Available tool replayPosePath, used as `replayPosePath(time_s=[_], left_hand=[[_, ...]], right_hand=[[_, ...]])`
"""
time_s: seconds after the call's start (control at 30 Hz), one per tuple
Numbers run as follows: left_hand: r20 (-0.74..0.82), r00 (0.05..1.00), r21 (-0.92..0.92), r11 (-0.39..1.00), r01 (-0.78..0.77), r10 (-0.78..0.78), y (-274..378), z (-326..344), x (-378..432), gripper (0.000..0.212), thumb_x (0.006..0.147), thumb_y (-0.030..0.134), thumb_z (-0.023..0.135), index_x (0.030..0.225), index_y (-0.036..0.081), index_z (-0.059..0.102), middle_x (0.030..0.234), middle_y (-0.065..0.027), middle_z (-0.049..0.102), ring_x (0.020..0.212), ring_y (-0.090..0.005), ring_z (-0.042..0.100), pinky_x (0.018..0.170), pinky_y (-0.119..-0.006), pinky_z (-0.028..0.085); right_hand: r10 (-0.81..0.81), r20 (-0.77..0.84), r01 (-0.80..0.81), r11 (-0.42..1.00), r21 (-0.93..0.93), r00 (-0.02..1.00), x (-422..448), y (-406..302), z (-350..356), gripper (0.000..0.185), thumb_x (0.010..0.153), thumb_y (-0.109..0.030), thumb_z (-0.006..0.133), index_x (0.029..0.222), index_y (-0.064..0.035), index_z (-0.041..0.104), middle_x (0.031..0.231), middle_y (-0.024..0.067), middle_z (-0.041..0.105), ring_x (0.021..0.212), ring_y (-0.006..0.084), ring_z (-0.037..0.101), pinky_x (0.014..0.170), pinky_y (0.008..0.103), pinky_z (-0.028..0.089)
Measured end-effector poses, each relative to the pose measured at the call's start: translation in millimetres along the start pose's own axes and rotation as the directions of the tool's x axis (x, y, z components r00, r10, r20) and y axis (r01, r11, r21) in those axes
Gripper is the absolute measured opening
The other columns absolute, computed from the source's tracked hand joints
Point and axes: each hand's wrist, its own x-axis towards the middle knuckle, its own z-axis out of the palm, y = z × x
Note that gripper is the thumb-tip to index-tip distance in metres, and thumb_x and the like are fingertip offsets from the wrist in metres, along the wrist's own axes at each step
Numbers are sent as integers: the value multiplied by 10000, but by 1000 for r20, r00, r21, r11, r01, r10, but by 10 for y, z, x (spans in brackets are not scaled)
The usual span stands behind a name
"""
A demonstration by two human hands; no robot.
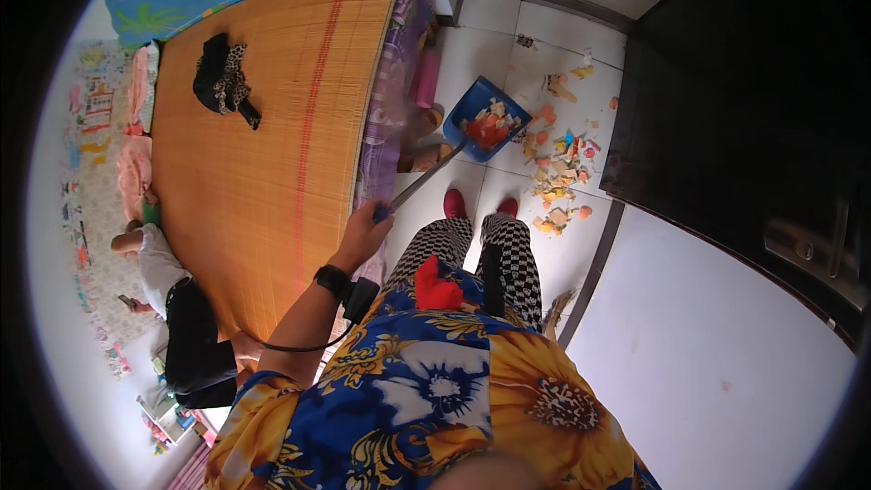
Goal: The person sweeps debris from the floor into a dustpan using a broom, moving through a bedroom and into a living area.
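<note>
My left hand (365, 231) is closed around the end of the long handle of a blue dustpan (482, 119). The pan rests on or just over the white floor tiles beside the bed, with orange and beige scraps in it. To the right of the pan, many paper-like scraps (559, 180) in yellow, orange and beige lie scattered on the tiles. My right hand is out of view. Near my right leg the bristly end of what looks like a broom (559, 306) shows, mostly hidden by my clothes.
A bed with a woven mat (272, 170) stands at the left; black and leopard-print clothing (221, 78) lies on it. A person (194, 327) sits at the bed's edge holding a phone-like object. Shoes (425, 158) stand by the bed. A dark door (735, 116) stands at the right.
</note>
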Motion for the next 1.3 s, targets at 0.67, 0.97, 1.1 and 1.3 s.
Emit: replayPosePath(time_s=[0.67, 0.97, 1.1, 1.3], left_hand=[[-43, 994, -99, 990, 97, -101, 604, 190, 453, 215, 764, 127, 582, 923, -4, 520, 788, -82, 577, 738, -148, 545, 679, -268, 430], [10, 982, -108, 976, 191, -191, 651, 187, 739, 223, 759, 129, 585, 930, 3, 518, 772, -52, 567, 711, -120, 526, 648, -258, 425], [15, 990, -11, 990, 141, -141, 625, 225, 848, 237, 765, 148, 588, 934, -1, 514, 770, -57, 566, 703, -114, 519, 646, -249, 422], [101, 981, 2, 986, 165, -164, 669, 208, 957, 224, 768, 139, 583, 930, 0, 514, 768, -58, 561, 703, -110, 512, 651, -241, 420]], right_hand=[[-157, 260, 246, 902, -354, 953, -479, -1404, 887, 143, 785, -95, 449, 655, -39, 429, 507, 70, 428, 393, 187, 451, 343, 293, 361], [-138, 322, 230, 935, -270, 937, -349, -1394, 991, 112, 759, -78, 439, 661, -53, 392, 495, 65, 401, 372, 186, 423, 326, 292, 354], [-28, 176, 50, 991, -124, 984, -443, -1302, 1048, 112, 782, -118, 458, 711, -45, 411, 518, 67, 417, 381, 182, 430, 329, 292, 363], [32, 94, -30, 999, -21, 995, -283, -1194, 1108, 81, 812, -127, 449, 780, -64, 408, 587, 62, 413, 446, 157, 432, 336, 256, 352]])
